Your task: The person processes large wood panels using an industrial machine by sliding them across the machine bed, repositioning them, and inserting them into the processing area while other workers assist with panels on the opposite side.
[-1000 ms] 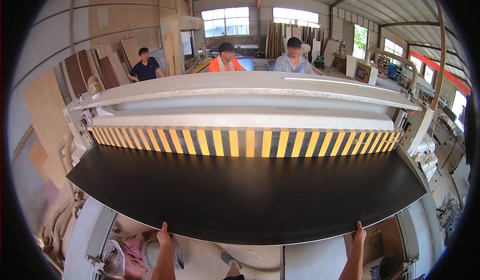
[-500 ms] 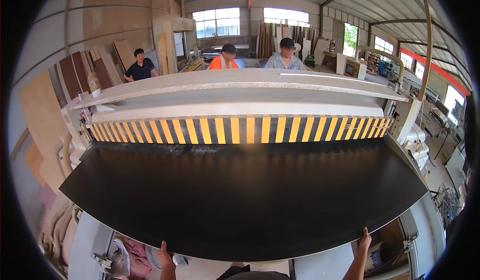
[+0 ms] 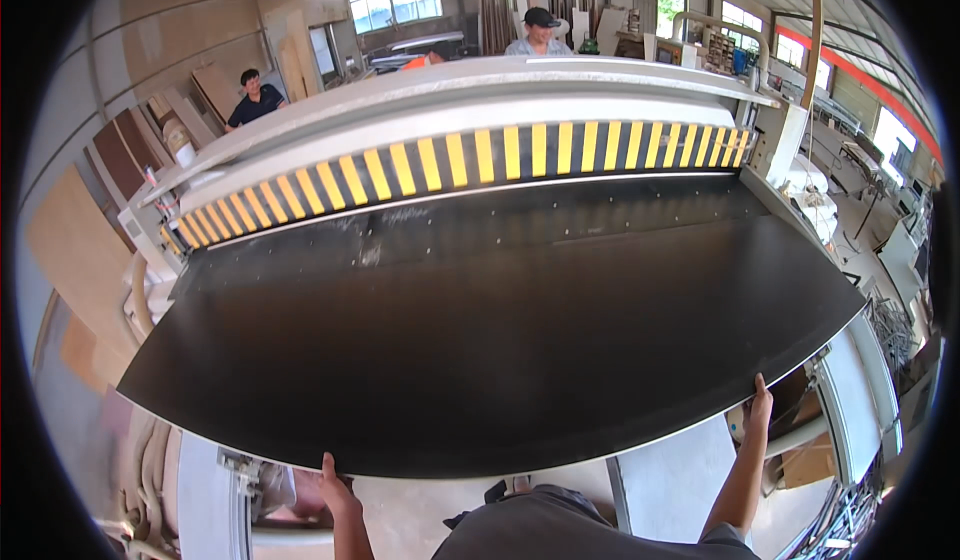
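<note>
A wide black panel (image 3: 480, 360) with a thin pale edge spreads across the middle of the view. My left hand (image 3: 338, 482) grips its near edge left of centre, thumb on top and fingers hidden underneath. Farther right along the same edge, my right hand (image 3: 761, 400) holds on in the same way. The panel's far part lies over the dark bed (image 3: 420, 228) of a large machine, where small bright dots and pale scuffs show. Behind the bed runs a yellow-and-black striped guard (image 3: 511, 152) under a long grey-white beam (image 3: 450, 88).
Two people, one in dark clothing (image 3: 258, 102) and one in a cap (image 3: 540, 38), stand beyond the machine; an orange garment (image 3: 424, 61) is partly hidden. Boards (image 3: 130, 155) lean at the left wall. Hoses (image 3: 150, 480) hang at lower left; cables (image 3: 850, 505) lie at lower right.
The view has tilted and dropped, so the machine sits higher and slanted. A strip of dotted bed now shows between panel and striped guard. Both hands keep their grip on the near edge.
</note>
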### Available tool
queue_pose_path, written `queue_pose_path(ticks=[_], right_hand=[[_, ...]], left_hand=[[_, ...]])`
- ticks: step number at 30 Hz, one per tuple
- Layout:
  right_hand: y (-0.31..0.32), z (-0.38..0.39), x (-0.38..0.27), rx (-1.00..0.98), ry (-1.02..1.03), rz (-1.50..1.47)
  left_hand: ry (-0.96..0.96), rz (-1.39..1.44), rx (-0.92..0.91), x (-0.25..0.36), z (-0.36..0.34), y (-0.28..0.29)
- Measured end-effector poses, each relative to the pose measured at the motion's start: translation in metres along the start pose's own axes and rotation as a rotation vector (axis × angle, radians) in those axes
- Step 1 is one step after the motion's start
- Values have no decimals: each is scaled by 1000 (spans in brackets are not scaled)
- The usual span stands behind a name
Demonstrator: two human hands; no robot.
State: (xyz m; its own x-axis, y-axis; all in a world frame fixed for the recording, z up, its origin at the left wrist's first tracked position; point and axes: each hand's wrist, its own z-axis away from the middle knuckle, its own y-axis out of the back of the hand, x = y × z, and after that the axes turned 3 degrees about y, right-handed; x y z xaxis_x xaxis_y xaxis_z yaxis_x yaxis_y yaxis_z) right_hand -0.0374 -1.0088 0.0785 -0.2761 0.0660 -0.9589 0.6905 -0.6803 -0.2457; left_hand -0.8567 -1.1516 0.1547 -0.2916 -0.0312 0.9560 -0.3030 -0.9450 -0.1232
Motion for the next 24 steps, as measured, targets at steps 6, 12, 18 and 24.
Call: queue_pose_path(ticks=[6,12,18,24], right_hand=[[70,73,29,130,-185,27],[154,151,36,118,-226,23],[198,210,29,177,-225,78],[209,217,32,243,-271,123]], left_hand=[[106,67,-132,-72,-7,108],[212,84,-203,-84,28,203],[235,32,-283,-92,51,279],[254,-36,-227,-84,68,285]])
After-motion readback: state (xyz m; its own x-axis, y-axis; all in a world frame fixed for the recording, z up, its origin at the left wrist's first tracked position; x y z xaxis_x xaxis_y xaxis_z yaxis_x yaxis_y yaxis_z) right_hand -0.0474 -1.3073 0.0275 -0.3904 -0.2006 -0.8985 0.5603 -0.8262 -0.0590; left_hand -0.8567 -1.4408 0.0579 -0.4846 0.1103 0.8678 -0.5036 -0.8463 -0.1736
